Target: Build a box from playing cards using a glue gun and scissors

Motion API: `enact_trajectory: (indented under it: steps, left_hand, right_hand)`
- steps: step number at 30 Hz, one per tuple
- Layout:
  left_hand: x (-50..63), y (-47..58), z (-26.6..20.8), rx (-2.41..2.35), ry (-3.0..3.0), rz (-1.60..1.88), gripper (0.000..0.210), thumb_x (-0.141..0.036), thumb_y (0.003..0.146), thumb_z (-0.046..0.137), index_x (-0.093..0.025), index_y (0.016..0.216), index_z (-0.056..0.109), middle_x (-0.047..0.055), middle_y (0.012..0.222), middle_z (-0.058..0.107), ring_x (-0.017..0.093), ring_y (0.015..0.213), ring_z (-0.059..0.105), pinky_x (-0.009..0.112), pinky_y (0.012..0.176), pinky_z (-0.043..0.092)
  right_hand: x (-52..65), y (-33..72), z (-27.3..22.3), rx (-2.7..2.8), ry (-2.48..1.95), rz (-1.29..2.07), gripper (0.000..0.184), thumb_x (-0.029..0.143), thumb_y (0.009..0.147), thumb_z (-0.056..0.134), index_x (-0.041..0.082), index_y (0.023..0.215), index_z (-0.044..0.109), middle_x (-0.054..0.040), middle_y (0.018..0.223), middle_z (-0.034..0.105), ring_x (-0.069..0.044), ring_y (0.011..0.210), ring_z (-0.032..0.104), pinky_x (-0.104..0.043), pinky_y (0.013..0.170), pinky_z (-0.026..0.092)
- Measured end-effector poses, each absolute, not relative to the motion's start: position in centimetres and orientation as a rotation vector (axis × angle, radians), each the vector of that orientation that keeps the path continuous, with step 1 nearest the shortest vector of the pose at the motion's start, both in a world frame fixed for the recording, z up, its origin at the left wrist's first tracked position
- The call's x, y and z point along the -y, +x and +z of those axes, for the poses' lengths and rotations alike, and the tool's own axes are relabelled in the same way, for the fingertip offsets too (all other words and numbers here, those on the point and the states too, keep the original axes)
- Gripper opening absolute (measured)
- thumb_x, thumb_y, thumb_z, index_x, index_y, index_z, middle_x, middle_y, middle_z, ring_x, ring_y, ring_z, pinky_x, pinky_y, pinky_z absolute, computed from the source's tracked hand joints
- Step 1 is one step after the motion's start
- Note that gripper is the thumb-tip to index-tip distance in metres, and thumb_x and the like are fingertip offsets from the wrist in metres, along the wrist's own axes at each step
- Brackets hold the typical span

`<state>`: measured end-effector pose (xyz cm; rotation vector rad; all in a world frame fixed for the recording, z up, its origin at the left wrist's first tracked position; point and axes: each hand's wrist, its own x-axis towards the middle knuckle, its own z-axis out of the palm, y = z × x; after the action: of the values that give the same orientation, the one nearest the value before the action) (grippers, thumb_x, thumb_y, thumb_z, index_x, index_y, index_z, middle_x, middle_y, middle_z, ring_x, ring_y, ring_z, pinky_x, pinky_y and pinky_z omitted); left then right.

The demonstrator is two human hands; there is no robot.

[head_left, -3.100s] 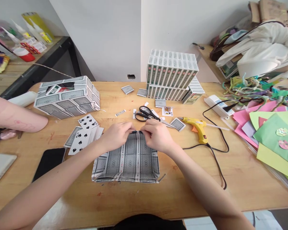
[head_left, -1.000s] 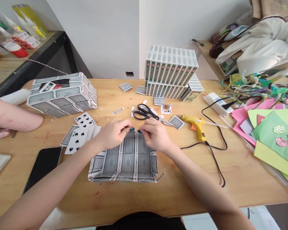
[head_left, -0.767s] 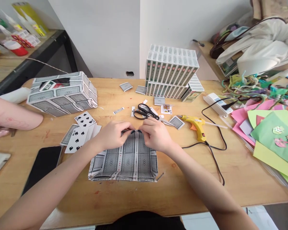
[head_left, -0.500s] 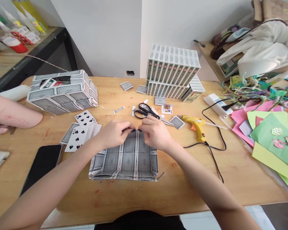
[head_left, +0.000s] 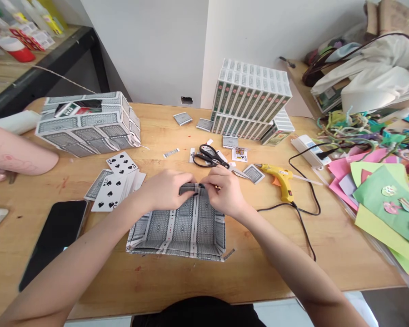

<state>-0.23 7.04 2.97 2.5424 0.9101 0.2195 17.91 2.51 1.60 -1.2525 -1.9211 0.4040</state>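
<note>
In front of me on the table lies an open box made of playing cards (head_left: 179, 225), patterned grey backs showing inside. My left hand (head_left: 168, 188) pinches its far edge, thumb inside the wall. Close beside it, my right hand (head_left: 223, 190) is closed on the same edge with bent fingers. Black-handled scissors (head_left: 209, 156) rest just beyond my right hand, over some cut cards. A yellow glue gun (head_left: 281, 181) lies to the right, and loose playing cards (head_left: 114, 186) are fanned out to the left of my left hand.
A finished-looking card box (head_left: 88, 125) stands back left, and card decks (head_left: 252, 91) are stacked at the back. A phone (head_left: 56, 238) lies left. Right are a power strip (head_left: 310, 150), a black cord and coloured paper (head_left: 388, 195). Another person's arm (head_left: 20, 150) reaches in from the left.
My left thumb has come into view against the inside of the box's far wall. Both hands stay at that edge; the whole view has shifted slightly.
</note>
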Motion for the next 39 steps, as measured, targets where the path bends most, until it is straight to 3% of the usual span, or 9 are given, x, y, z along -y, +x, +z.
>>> enact_trajectory:
  steps: [14, 19, 24, 29, 39]
  left_hand:
    - [-7.2, 0.2, 2.7, -0.974, 2.619, 0.056, 0.026, -0.03, 0.085, 0.044, -0.019, 0.094, 0.066, 0.005, 0.081, 0.071, 0.021, 0.073, 0.064, 0.03, 0.06, 0.04]
    - [-7.3, -0.2, 3.5, -1.014, 2.579, 0.041, 0.026, -0.034, 0.082, 0.049, -0.022, 0.097, 0.067, 0.004, 0.082, 0.071, 0.021, 0.075, 0.064, 0.03, 0.062, 0.041]
    - [-8.1, -3.0, 3.9, -1.103, 2.509, 0.135, 0.027, -0.037, 0.074, 0.06, -0.029, 0.099, 0.066, -0.001, 0.097, 0.071, 0.021, 0.086, 0.065, 0.032, 0.072, 0.045]
    - [-8.3, -4.8, 2.9, -1.07, 2.216, 0.277, 0.024, -0.034, 0.079, 0.056, -0.025, 0.098, 0.068, -0.002, 0.097, 0.071, 0.016, 0.088, 0.065, 0.028, 0.079, 0.048]
    - [-7.6, -4.1, 3.0, -1.085, 2.162, 0.351, 0.021, -0.028, 0.08, 0.055, -0.025, 0.094, 0.07, -0.002, 0.097, 0.072, 0.016, 0.087, 0.066, 0.028, 0.08, 0.049]
  right_hand:
    - [-2.3, 17.6, 1.1, 1.921, -1.294, 0.385, 0.025, 0.002, 0.072, 0.047, 0.018, 0.064, 0.064, -0.0028, 0.064, 0.055, -0.015, 0.065, 0.05, -0.029, 0.061, 0.042]
    - [-2.5, 18.4, 1.7, 1.959, -1.344, 0.493, 0.019, 0.008, 0.076, 0.051, 0.018, 0.071, 0.067, -0.0037, 0.071, 0.058, -0.015, 0.07, 0.054, -0.029, 0.064, 0.045]
    - [-2.6, 19.6, 2.2, 2.024, -1.286, 0.547, 0.017, 0.011, 0.077, 0.054, 0.02, 0.08, 0.068, -0.0048, 0.082, 0.061, -0.016, 0.077, 0.056, -0.03, 0.069, 0.046]
    - [-2.6, 19.1, 1.8, 1.976, -1.35, 0.498, 0.016, 0.008, 0.075, 0.054, 0.019, 0.07, 0.065, -0.0043, 0.076, 0.059, -0.016, 0.073, 0.055, -0.031, 0.067, 0.045]
    - [-2.5, 17.8, 1.5, 1.927, -1.392, 0.41, 0.021, 0.003, 0.072, 0.051, 0.019, 0.063, 0.061, -0.0042, 0.073, 0.059, -0.018, 0.073, 0.054, -0.034, 0.07, 0.045]
